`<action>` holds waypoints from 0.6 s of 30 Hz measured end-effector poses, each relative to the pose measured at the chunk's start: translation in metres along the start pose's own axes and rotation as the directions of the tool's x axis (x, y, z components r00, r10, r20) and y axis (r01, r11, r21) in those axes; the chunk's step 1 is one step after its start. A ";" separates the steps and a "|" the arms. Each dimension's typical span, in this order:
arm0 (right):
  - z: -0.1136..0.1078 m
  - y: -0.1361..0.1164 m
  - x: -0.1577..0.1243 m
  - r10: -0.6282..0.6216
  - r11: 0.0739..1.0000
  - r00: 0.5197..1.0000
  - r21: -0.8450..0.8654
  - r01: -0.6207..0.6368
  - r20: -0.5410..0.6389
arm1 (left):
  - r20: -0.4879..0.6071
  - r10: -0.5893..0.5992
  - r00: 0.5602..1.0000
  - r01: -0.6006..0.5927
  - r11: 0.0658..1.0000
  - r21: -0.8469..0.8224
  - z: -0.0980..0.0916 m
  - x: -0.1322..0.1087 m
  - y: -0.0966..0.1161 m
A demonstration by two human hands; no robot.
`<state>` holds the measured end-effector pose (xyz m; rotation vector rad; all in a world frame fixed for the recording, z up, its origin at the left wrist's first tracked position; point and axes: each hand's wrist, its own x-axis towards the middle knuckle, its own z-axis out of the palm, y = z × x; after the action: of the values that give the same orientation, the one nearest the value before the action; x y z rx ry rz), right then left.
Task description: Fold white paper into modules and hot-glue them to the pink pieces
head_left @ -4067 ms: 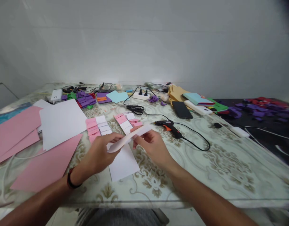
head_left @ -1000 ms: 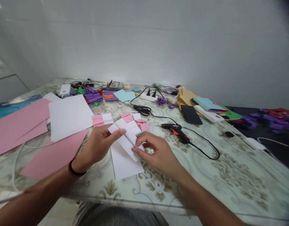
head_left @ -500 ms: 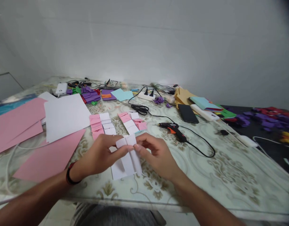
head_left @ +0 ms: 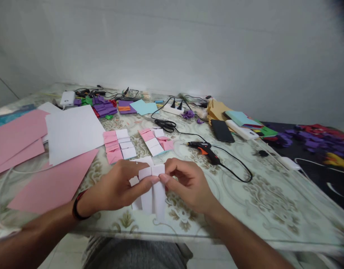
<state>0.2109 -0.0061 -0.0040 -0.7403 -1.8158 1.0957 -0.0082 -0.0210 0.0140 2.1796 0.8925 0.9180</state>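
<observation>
the left hand (head_left: 117,186) and right hand (head_left: 187,185) pinch the folded white paper (head_left: 160,195); likely light and crease-prone, best taken by its edges.

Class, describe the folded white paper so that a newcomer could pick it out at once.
Find the floral-patterned table and look near the middle of its front edge. There the left hand and right hand pinch the folded white paper. Unlike the large white sheet lying farther left, it is narrow, folded lengthwise and gripped by both hands.
</observation>
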 end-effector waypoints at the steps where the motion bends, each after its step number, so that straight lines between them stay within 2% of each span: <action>1: 0.000 0.001 0.000 0.025 1.000 1.000 0.015 -0.025 0.018 | 0.021 -0.042 0.999 0.043 0.998 -0.045 0.000 0.000 0.000; 4: 0.000 0.002 0.001 0.096 0.991 0.992 0.090 -0.103 0.076 | 0.093 -0.140 0.986 0.152 0.978 -0.143 -0.001 0.002 -0.001; 7: -0.001 0.001 0.002 0.102 0.985 0.989 0.130 -0.116 0.108 | 0.132 -0.140 0.981 0.163 0.969 -0.184 -0.001 0.004 0.000; 10: -0.002 0.001 0.002 0.001 0.999 0.997 0.053 -0.006 0.080 | 0.048 -0.054 0.997 0.058 0.994 -0.094 -0.001 0.004 0.002; 13: -0.001 0.000 0.001 -0.153 0.987 0.988 -0.040 0.154 0.037 | -0.037 0.120 0.992 -0.117 0.990 0.081 -0.001 0.001 0.001; 16: 0.000 0.001 0.000 -0.247 0.965 0.969 -0.088 0.246 -0.004 | -0.019 0.248 0.969 -0.241 0.954 0.178 -0.003 -0.002 -0.001; 18: 0.001 0.001 -0.001 -0.272 0.958 0.962 -0.097 0.268 -0.034 | 0.003 0.275 0.961 -0.270 0.942 0.201 -0.004 -0.002 -0.001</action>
<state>0.2102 -0.0070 -0.0059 -0.5451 -1.8722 0.8140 -0.0124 -0.0210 0.0151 2.5167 0.7313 1.0256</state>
